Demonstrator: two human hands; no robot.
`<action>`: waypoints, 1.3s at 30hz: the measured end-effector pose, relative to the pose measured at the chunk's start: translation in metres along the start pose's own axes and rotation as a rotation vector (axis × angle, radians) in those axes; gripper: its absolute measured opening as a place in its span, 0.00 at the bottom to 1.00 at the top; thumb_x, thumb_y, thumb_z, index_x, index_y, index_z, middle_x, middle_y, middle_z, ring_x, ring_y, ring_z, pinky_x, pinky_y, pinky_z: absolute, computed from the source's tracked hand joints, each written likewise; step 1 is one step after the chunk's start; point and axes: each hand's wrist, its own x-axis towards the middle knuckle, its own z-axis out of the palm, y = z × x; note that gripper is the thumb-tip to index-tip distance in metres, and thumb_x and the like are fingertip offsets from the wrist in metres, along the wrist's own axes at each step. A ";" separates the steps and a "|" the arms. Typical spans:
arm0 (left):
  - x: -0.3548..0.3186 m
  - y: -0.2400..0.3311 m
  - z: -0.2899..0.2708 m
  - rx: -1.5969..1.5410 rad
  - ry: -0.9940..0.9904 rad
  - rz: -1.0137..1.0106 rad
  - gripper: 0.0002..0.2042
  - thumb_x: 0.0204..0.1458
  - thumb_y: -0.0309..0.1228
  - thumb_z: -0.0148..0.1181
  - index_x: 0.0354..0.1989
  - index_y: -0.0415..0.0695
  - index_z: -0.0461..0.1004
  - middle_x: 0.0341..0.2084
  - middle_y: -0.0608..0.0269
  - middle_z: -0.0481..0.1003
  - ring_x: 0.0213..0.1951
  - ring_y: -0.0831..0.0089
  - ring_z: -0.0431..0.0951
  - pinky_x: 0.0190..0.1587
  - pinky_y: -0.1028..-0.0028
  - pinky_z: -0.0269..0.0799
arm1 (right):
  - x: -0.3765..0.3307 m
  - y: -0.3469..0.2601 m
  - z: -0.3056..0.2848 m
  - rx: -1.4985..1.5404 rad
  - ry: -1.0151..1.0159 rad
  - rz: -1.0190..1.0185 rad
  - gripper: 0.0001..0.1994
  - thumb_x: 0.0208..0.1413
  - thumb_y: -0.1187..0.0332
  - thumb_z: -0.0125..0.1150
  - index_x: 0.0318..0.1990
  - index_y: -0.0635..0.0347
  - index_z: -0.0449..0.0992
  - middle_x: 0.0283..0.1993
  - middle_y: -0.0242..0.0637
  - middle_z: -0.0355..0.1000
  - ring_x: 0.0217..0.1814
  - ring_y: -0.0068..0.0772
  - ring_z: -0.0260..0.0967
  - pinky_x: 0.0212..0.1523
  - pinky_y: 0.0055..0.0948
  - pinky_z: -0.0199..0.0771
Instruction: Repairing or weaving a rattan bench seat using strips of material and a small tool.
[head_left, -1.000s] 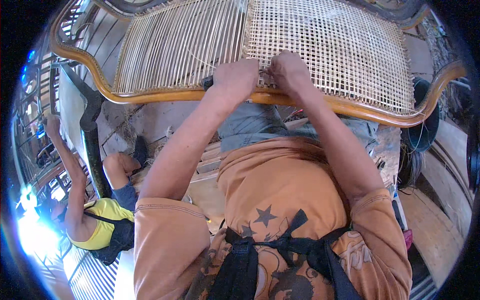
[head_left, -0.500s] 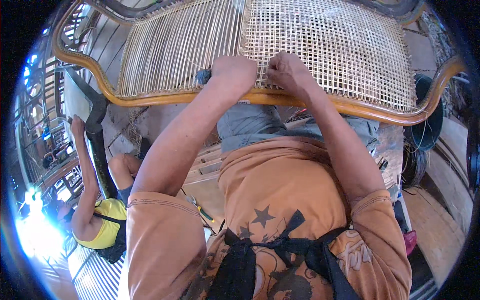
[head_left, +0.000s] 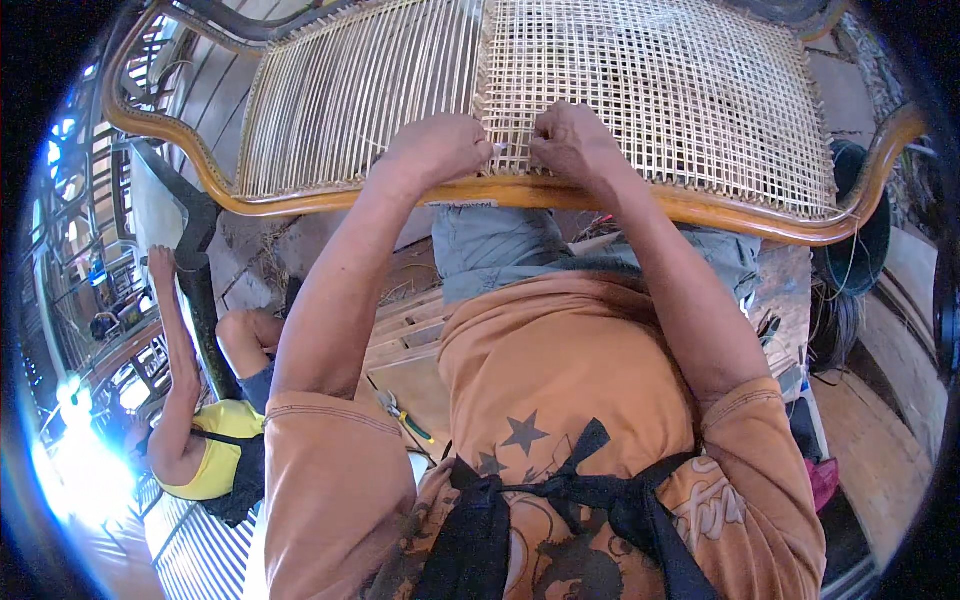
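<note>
Across my lap lies a curved, varnished wooden frame (head_left: 385, 201) strung with pale cane. Its right part is a woven cane mesh (head_left: 660, 95) with small square holes. To the left, cane strands (head_left: 335, 110) run mostly one way, side by side. My left hand (head_left: 440, 150) rests on the cane near the front rail, fingers closed, by the border of the two parts. Close to its right, my right hand (head_left: 575, 143) is curled with fingers pinched at the mesh. Whatever thin piece either hand grips is hidden by the fingers.
At the left, another person in a yellow top (head_left: 225, 440) sits with an arm raised to a dark wooden piece (head_left: 200, 300). Yellow-handled pliers (head_left: 408, 418) lie beside my left arm. A dark green bucket (head_left: 862, 245) stands beyond the frame's right end.
My left hand has shifted slightly left and turned, its fingers now pointing toward the right hand. The small blue-grey piece beside it is out of sight. My right hand has barely moved.
</note>
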 end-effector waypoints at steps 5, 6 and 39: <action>-0.003 -0.002 0.002 -0.045 0.024 0.012 0.17 0.48 0.44 0.48 0.28 0.44 0.77 0.27 0.50 0.76 0.33 0.52 0.75 0.38 0.57 0.70 | 0.000 0.005 0.004 0.044 0.029 0.005 0.09 0.43 0.64 0.56 0.27 0.60 0.78 0.30 0.51 0.73 0.35 0.51 0.72 0.41 0.43 0.72; -0.003 -0.003 0.002 -0.046 0.024 0.012 0.17 0.48 0.44 0.48 0.28 0.44 0.77 0.27 0.50 0.76 0.33 0.52 0.75 0.38 0.57 0.70 | 0.000 0.004 0.004 0.026 0.022 -0.019 0.09 0.43 0.65 0.56 0.27 0.60 0.78 0.29 0.51 0.73 0.34 0.51 0.72 0.40 0.42 0.72; -0.009 0.034 -0.011 0.360 0.079 -0.091 0.11 0.48 0.31 0.47 0.31 0.40 0.76 0.29 0.48 0.77 0.35 0.53 0.78 0.35 0.57 0.73 | -0.005 0.001 0.015 -0.140 0.167 -0.051 0.08 0.47 0.66 0.57 0.28 0.61 0.76 0.36 0.47 0.70 0.42 0.50 0.66 0.47 0.41 0.66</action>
